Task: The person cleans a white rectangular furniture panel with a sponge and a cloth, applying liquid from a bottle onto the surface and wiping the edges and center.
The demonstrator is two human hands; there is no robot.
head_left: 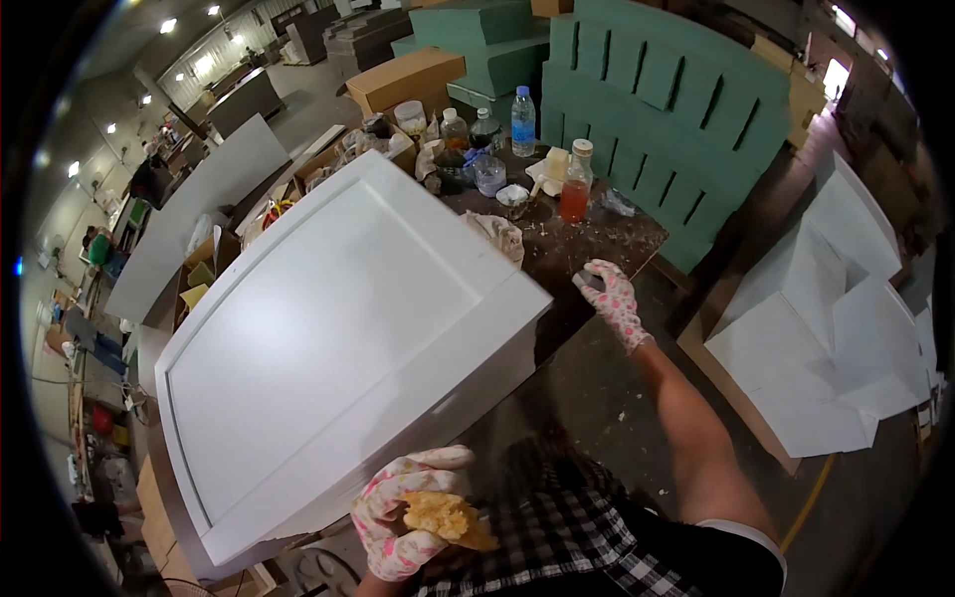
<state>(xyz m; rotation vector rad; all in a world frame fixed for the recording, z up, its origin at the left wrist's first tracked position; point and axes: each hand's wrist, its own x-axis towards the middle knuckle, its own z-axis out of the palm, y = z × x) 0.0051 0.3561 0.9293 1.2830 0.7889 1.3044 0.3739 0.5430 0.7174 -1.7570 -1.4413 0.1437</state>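
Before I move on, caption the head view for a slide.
By a white panel, the gloved left hand holds a crumpled yellow wad; the right hand holds a grey piece.

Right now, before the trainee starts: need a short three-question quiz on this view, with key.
1. Which hand holds the yellow, sponge-like piece?
2. True or false: the bottle of red-orange liquid stands on the white panel.
3. Fill in: the right hand holds a small ____ object between thumb and fingers.

Key:
1. The left hand.
2. False; it stands on the dark tabletop, beyond the panel.
3. Grey.
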